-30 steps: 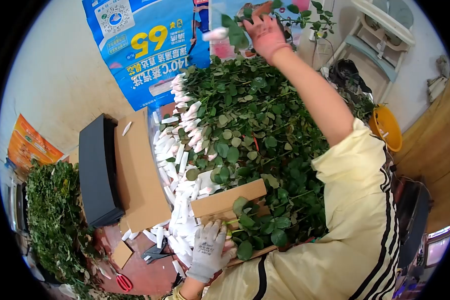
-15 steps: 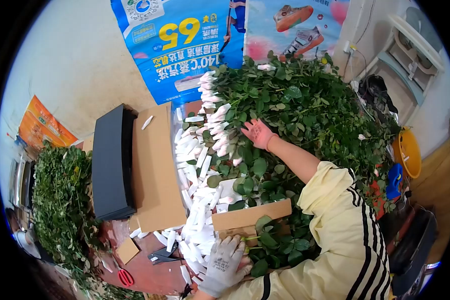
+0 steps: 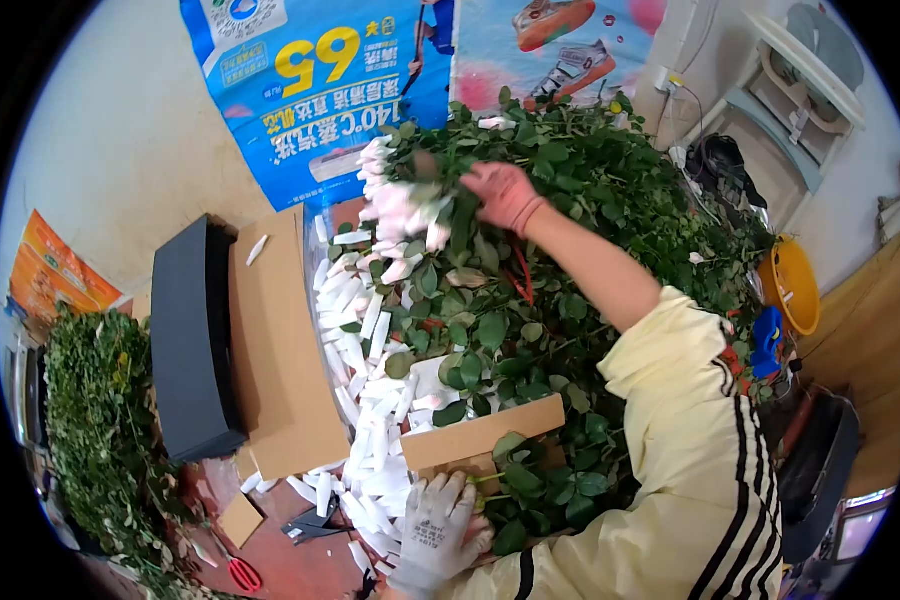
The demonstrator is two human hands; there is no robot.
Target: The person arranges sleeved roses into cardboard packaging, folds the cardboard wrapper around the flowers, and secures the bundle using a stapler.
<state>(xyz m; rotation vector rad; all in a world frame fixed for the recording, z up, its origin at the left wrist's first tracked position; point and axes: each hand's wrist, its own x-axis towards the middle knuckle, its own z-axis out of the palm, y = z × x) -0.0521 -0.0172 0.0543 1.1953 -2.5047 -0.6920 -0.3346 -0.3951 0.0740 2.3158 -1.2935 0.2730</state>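
My left hand (image 3: 438, 530), in a grey-white glove, is closed around a rose whose pale bud and green stem show at its right side, by the lower edge of a cardboard strip (image 3: 485, 432). My right hand (image 3: 505, 197), in a pink glove, is pinched on a rose stem at the upper part of the leafy rose pile (image 3: 570, 170). Left of its fingers, pale sleeved buds (image 3: 405, 212) are smeared by motion. White foam sleeves (image 3: 375, 440) lie in a heap between the pile and a cardboard sheet.
A black box-like stack (image 3: 192, 340) stands on the cardboard sheet (image 3: 275, 350). Black stapler-like tool (image 3: 312, 522) and red scissors (image 3: 242, 572) lie at the lower left. More foliage (image 3: 100, 420) is at far left; a yellow basin (image 3: 792, 285) is at right.
My right hand came down from above the pile, open over the leaves, then moved up and left and closed on a stem. My left hand stays by the cardboard strip.
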